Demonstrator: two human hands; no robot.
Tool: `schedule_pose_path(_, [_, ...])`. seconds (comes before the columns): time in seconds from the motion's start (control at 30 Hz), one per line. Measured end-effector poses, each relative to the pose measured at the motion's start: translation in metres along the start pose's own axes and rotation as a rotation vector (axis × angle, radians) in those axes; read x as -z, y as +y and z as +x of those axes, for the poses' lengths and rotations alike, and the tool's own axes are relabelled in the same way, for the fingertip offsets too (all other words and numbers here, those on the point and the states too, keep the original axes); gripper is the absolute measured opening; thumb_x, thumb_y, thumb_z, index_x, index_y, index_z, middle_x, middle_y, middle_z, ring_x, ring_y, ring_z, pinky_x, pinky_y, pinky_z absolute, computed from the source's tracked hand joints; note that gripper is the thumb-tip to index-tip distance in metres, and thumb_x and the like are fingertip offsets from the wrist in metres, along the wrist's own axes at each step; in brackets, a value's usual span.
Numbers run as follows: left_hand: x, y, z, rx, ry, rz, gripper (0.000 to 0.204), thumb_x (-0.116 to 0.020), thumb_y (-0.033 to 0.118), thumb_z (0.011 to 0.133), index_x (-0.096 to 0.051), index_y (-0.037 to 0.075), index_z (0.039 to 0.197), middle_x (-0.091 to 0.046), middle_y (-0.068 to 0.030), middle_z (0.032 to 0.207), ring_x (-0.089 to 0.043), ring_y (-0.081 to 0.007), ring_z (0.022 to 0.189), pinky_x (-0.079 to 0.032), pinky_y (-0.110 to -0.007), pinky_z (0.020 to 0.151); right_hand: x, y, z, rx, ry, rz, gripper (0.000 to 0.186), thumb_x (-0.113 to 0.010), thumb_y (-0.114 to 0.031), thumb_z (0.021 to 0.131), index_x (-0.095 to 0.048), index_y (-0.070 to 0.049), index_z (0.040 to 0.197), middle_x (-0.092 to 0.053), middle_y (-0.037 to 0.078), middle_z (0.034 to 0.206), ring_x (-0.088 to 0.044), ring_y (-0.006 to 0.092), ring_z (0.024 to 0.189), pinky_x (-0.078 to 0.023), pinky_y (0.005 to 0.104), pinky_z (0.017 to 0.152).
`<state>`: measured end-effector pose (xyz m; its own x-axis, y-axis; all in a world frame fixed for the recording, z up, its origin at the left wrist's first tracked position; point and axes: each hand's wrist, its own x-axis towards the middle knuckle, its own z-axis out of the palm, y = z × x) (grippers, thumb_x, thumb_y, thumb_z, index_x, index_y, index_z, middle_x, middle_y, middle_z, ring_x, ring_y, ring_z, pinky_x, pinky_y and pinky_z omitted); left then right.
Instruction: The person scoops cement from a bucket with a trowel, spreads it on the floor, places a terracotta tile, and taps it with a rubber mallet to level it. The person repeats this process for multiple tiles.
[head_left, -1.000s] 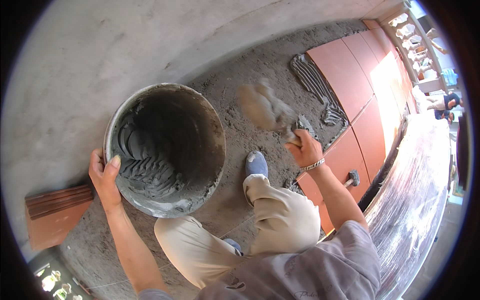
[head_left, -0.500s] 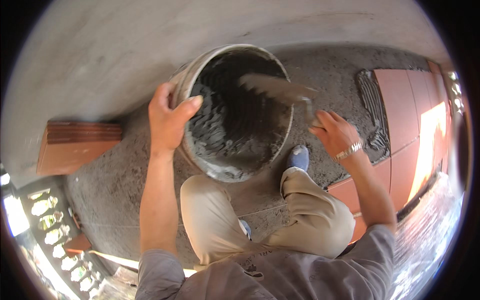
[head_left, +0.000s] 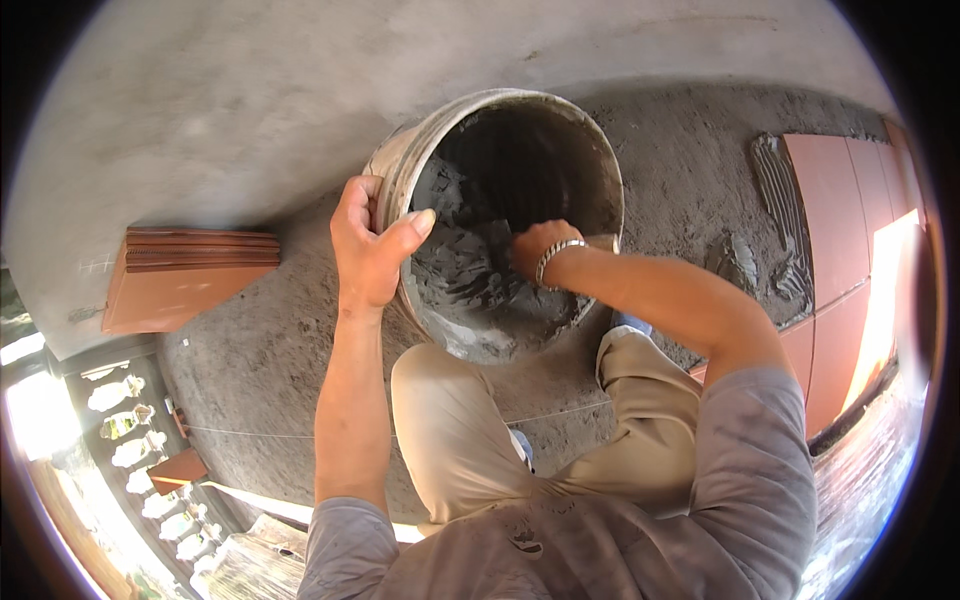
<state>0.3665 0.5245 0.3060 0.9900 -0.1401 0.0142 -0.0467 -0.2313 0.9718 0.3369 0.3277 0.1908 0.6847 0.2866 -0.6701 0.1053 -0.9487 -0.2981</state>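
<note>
A tilted, pale bucket [head_left: 608, 170] stands between my knees and the wall, its mouth turned toward me. Wet grey mortar [head_left: 450, 275] lies inside it. My left hand [head_left: 372, 245] grips the bucket's left rim, thumb over the edge and fingers round the outside. Reaching in past the right rim, my right hand [head_left: 545, 248] is closed on the handle of a notched trowel [head_left: 493, 236]. The trowel's blade is down in the mortar and mostly hidden by shadow and my hand.
Stacked red-brown tiles [head_left: 190, 285] lean at the wall on the left. Laid tiles [head_left: 830, 220] cover the right, beside ridged mortar [head_left: 778, 200] and a mortar lump [head_left: 740, 262] on the rough floor [head_left: 680, 170]. A string [head_left: 300, 435] crosses the floor near my feet.
My right hand has moved left and into the bucket, bringing the trowel from above the right rim down into the mortar. My left hand keeps its hold on the rim.
</note>
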Motion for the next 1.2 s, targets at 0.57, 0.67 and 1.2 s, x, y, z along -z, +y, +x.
schedule_pose_path(0.57, [-0.010, 0.002, 0.012, -0.004, -0.140, 0.013, 0.048, -0.083, 0.023, 0.065, -0.059, 0.000, 0.100, -0.058, -0.0004, 0.086, -0.050, -0.0060, 0.075, -0.043, -0.023, 0.066, -0.013, -0.012, -0.005, 0.106, 0.098, 0.424, 0.044, -0.061, -0.044, 0.092, -0.071, -0.006, 0.109, -0.071, 0.021, 0.101, -0.068, 0.0378, 0.098, -0.053, 0.0445, 0.087])
schedule_pose_path(0.67, [-0.010, 0.001, 0.016, 0.014, -0.160, 0.038, 0.049, -0.082, 0.023, 0.066, -0.059, -0.001, 0.102, -0.059, -0.0011, 0.089, -0.052, -0.0070, 0.078, -0.045, -0.024, 0.069, -0.003, -0.002, -0.021, 0.152, 0.196, 0.493, 0.042, -0.062, -0.044, 0.091, -0.072, -0.005, 0.103, -0.071, 0.021, 0.094, -0.067, 0.0390, 0.095, -0.053, 0.0445, 0.085])
schedule_pose_path(1.2, [-0.004, 0.003, 0.049, 0.004, -0.139, 0.063, 0.039, -0.072, 0.034, 0.079, -0.059, 0.001, 0.097, -0.049, 0.0023, 0.084, -0.041, -0.0074, 0.076, -0.034, -0.023, 0.069, -0.094, 0.152, -0.264, -0.368, 1.007, 0.456, 0.030, -0.069, -0.033, 0.087, -0.063, -0.009, 0.105, -0.070, 0.016, 0.094, -0.068, 0.0371, 0.083, -0.055, 0.0452, 0.071])
